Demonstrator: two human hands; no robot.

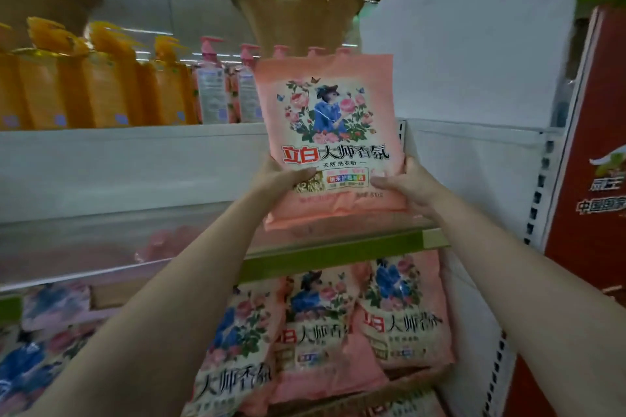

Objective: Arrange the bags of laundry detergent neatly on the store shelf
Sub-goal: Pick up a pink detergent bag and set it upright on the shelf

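Observation:
A pink bag of laundry detergent (330,118) with a floral picture is held upright at the right end of the middle shelf (338,252). My left hand (283,181) grips its lower left edge, thumb across the front. My right hand (404,188) grips its lower right edge. On the shelf below, three like bags (318,325) lean side by side, and more blurred bags (37,342) lie at the lower left.
Orange pump bottles (101,81) and pink pump bottles (211,88) stand on the top shelf. A woven basket (298,10) sits above. A white shelf end panel (474,78) and a red display (596,179) stand to the right.

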